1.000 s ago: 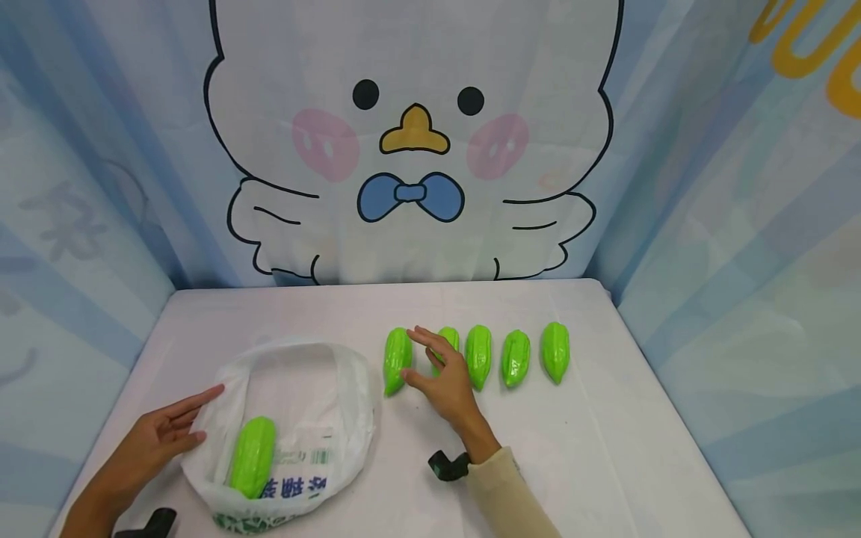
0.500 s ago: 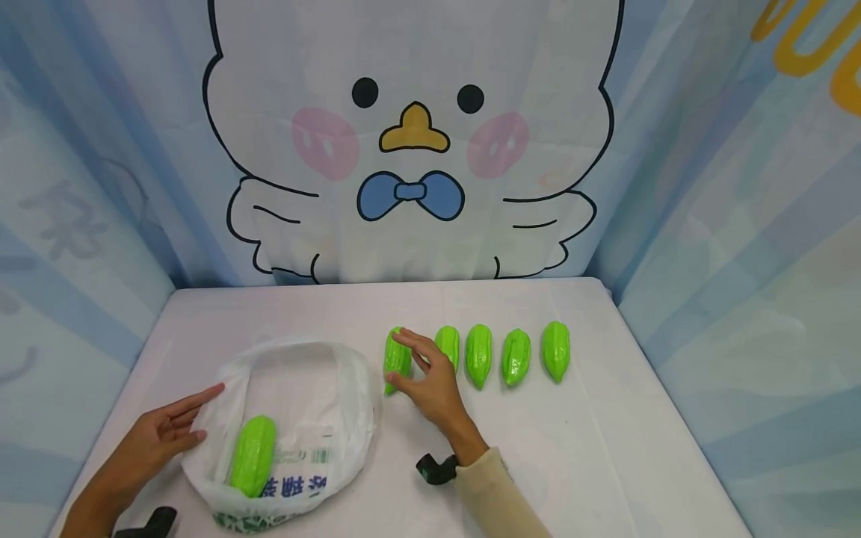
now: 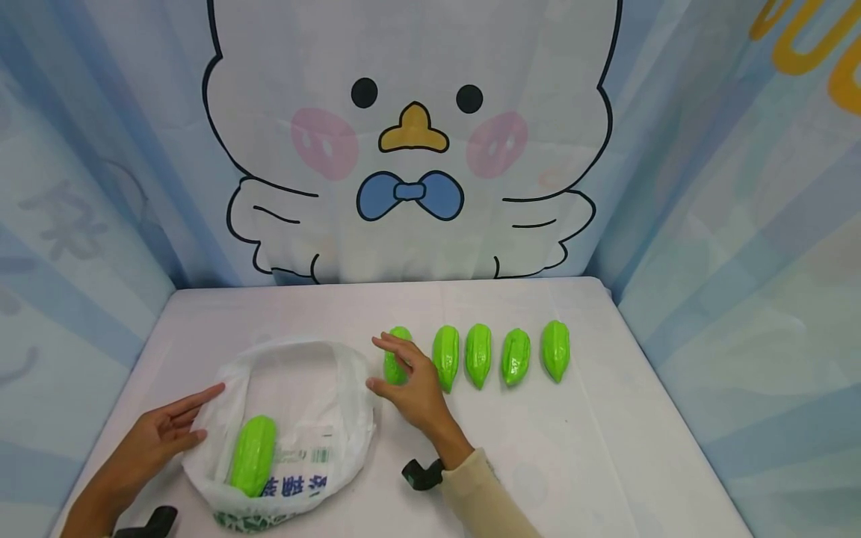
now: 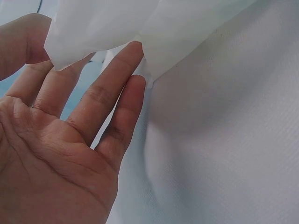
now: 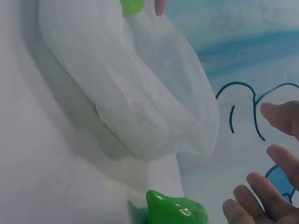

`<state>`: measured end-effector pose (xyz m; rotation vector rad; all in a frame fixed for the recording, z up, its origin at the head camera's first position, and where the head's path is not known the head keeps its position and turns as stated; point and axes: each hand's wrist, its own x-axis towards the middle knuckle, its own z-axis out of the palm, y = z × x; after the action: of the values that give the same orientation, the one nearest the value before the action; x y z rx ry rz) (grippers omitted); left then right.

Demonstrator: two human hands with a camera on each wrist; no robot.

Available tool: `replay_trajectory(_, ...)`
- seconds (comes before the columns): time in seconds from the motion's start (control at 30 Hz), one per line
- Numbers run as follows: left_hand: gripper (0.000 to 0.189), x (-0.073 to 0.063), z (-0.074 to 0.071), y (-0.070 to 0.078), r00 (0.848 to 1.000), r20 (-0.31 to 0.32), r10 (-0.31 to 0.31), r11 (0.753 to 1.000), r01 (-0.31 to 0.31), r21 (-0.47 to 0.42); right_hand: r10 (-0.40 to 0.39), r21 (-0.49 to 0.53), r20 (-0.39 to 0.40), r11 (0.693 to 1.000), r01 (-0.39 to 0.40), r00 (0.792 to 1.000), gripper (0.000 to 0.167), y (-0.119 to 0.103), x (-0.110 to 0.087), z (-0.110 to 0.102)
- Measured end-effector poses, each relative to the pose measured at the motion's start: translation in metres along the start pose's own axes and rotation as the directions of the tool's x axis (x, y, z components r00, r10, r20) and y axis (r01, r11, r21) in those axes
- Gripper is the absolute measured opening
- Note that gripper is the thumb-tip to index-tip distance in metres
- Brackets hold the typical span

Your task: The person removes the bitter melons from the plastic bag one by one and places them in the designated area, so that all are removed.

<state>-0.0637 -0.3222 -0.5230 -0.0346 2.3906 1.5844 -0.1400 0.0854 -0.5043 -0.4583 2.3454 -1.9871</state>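
A white plastic bag (image 3: 353,448) with printed lettering stands wide-mouthed on the table at the left. Inside it lies one glossy green, elongated fruit-like piece (image 3: 253,456); its exact kind is unclear. My left hand (image 3: 151,448) touches the bag's left rim with its fingers extended, as the left wrist view also shows. Nothing is in my right hand (image 3: 417,388), whose thumb and fingers are spread apart. It hovers over the leftmost green piece in the row (image 3: 397,368), partly covering it. That piece's pointed end (image 5: 175,210) shows low in the right wrist view.
More green pieces stand in a row to the right: one beside my hand (image 3: 447,357), then others (image 3: 478,356), (image 3: 516,357) and the rightmost piece (image 3: 555,351). White cloth covers the table (image 3: 605,448). A printed curtain (image 3: 417,246) rises behind its far edge.
My right hand has moved left along the row, from between the first two green pieces to over the leftmost one and closer to the bag. My left hand and the bag have stayed put.
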Motion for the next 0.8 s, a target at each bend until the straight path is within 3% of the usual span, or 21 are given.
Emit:
replay_trajectory(0.5,0.065,-0.001,0.0,-0.001,1.0,-0.007,0.019,1.0,-0.019,-0.023,0.014,-0.028,0.053,1.0,-0.013,0.998,0.065,-0.009,-0.003,0.024)
replay_trajectory(0.8,0.066,-0.001,-0.001,-0.003,0.999,0.02,0.03,0.999,-0.029,-0.044,0.017,-0.039,0.091,0.999,-0.013,0.996,0.064,-0.016,-0.006,0.038)
